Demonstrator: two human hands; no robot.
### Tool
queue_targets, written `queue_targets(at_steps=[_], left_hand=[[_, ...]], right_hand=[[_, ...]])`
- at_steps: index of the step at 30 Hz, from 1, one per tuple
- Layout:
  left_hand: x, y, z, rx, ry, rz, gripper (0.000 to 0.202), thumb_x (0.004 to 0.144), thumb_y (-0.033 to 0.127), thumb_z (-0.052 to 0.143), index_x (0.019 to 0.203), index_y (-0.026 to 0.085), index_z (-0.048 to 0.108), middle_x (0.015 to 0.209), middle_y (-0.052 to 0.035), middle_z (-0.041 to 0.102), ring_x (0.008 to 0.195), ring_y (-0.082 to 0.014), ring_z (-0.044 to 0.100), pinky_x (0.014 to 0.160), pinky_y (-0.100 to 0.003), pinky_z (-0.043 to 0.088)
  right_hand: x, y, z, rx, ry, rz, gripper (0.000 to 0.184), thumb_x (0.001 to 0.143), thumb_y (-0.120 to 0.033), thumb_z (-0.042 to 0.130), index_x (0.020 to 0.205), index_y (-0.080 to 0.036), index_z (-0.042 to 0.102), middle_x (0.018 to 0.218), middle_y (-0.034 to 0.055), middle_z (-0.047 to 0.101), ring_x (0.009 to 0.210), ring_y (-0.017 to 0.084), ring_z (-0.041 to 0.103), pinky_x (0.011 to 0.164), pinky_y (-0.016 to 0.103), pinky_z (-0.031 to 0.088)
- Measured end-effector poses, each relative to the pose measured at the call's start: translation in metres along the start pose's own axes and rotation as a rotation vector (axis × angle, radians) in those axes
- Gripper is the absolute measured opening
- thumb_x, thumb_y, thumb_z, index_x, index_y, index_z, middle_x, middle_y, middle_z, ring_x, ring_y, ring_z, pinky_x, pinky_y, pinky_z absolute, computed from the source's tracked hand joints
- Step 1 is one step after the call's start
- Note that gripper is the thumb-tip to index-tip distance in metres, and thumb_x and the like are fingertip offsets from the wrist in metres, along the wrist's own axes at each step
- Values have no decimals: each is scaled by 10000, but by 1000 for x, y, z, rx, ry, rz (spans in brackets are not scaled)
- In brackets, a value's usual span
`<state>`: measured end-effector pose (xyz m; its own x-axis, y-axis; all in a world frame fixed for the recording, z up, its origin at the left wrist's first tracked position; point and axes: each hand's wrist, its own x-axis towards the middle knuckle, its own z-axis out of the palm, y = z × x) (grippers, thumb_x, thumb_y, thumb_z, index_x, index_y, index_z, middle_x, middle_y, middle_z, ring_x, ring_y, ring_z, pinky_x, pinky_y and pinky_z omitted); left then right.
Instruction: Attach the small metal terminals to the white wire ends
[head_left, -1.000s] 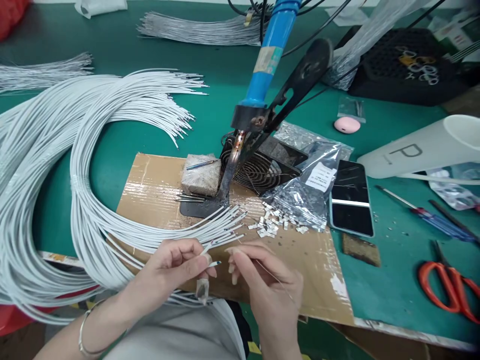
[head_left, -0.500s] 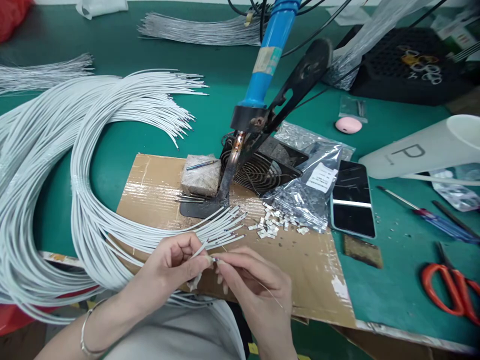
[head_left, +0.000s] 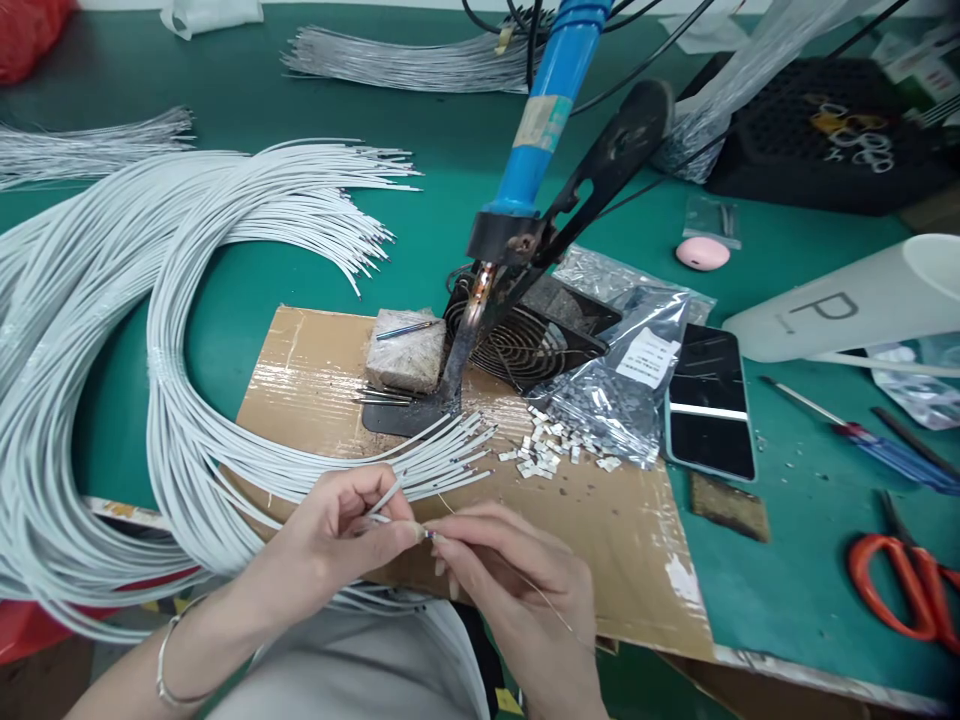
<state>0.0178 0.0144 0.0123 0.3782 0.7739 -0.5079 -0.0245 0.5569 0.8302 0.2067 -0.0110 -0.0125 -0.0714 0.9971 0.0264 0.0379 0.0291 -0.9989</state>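
Head view: the left hand (head_left: 352, 540) and right hand (head_left: 517, 570) nearly meet fingertip to fingertip over the near edge of a cardboard sheet (head_left: 622, 560). The left hand pinches a white wire (head_left: 387, 494) between thumb and fingers, its coloured end (head_left: 430, 535) showing in the narrow gap between the hands. The right hand is closed to a pinch at that end, a thin strand (head_left: 551, 602) running through its fingers; whether strand and wire touch is too small to tell. A bundle of white wires (head_left: 176, 400) curves from the table's left edge onto the cardboard, ending just beyond the hands. Small white connectors (head_left: 544, 450) lie loose near the sheet's right edge. Towards its far edge, a blue-handled soldering iron (head_left: 540, 135) slants down beside a pale block (head_left: 405, 350) and a black fan (head_left: 517, 345). Red-handled scissors (head_left: 892, 590) lie at the table's near right corner.
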Motion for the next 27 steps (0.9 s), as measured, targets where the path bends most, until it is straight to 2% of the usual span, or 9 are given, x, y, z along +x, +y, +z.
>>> queue_targets(at_steps=[2,4,7,12,16,18,21,24,27], left_hand=[[0,1,-1,8,-17,-11,258,850,331,801,768,188,603,640,69,446,549,-97,263,511,-248,199],[0,4,-2,44,-28,-26,257,848,317,801,760,189,595,634,69,433,547,-96,271,511,-255,193],[-2,8,-5,153,-50,-60,248,860,308,782,759,194,587,634,66,400,548,-100,279,512,-274,172],[-3,11,-10,315,-180,-14,206,948,287,637,778,189,575,676,37,440,587,-117,315,518,-279,195],[0,8,-11,389,-292,36,161,926,216,627,773,183,592,705,16,516,643,-133,391,560,-268,275],[1,6,-8,365,-248,33,185,936,258,638,775,188,581,685,30,491,609,-123,364,535,-265,253],[1,3,-2,297,-48,80,258,975,376,619,797,200,558,665,55,419,575,-119,303,513,-269,222],[1,0,3,316,118,178,289,997,426,597,816,202,574,695,35,466,607,-133,350,540,-271,271],[-1,-1,6,353,172,236,275,1007,404,600,819,205,584,711,17,543,621,-137,418,552,-262,321]], right_hand=[[-2,-2,-3,-98,6,-76,184,889,-106,734,915,-269,816,779,5,752,632,132,682,548,215,547],[-2,-4,-8,-225,-17,-220,231,878,-63,719,979,-257,794,831,18,761,700,152,701,645,250,589],[1,-10,-16,-345,-152,-374,281,870,-23,694,1064,-219,748,900,45,768,756,164,709,712,274,601],[20,-25,-28,-345,-445,-296,163,970,-81,596,978,-174,729,838,57,742,717,164,666,641,279,567],[34,-21,-33,-230,-635,-152,176,982,-153,635,930,-200,796,776,29,756,682,147,674,609,248,566],[34,-12,-31,-69,-580,36,138,937,-195,713,866,-214,830,726,18,746,591,125,657,526,216,554],[28,4,-24,214,-261,254,97,869,-281,798,825,-212,849,683,21,726,504,108,634,444,186,545],[18,11,-14,270,-77,262,98,904,-293,769,917,-249,856,748,20,724,571,101,657,506,174,571],[12,7,-4,246,-56,210,127,930,-258,737,970,-290,854,815,16,723,587,86,652,530,166,555]])
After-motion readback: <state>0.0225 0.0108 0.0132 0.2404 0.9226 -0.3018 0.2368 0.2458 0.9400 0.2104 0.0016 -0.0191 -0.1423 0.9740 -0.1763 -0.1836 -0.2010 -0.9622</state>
